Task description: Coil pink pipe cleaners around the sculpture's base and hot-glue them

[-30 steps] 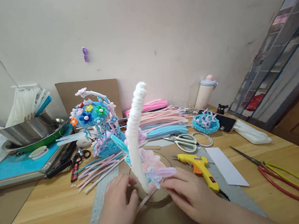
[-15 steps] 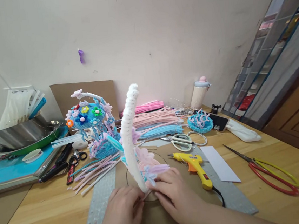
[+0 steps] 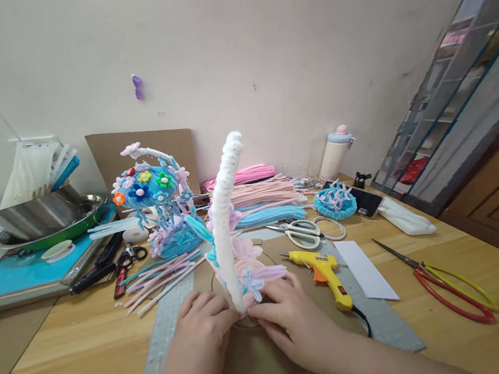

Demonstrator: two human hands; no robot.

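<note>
A fuzzy pipe-cleaner ornament (image 3: 225, 213) stands in front of me, its thick white stem rising and leaning right at the top. Pink and lilac flowers (image 3: 245, 249) and blue leaf shapes are fixed around its lower part. At the foot of the stem, my left hand (image 3: 205, 326) pinches the ornament's round base from the left. My right hand (image 3: 291, 315) grips the base from the other side, fingers curled behind the flowers. Both sets of fingertips are partly hidden. Brown cardboard (image 3: 257, 362) lies beneath, over a grey cutting mat (image 3: 388, 323).
Right of my hands lie a yellow glue gun (image 3: 326, 271), a white card (image 3: 366, 270) and red-and-yellow-handled scissors (image 3: 444, 286). Farther back are pipe-cleaner bundles (image 3: 268, 194), white-handled scissors (image 3: 302, 235) and a blue ring-shaped piece (image 3: 334, 202). A flowered blue ornament (image 3: 148, 188) stands left.
The ornament has tilted slightly further right at its top. My left hand has shifted a little at the base, with its fingers more raised. The whole view has moved slightly.
</note>
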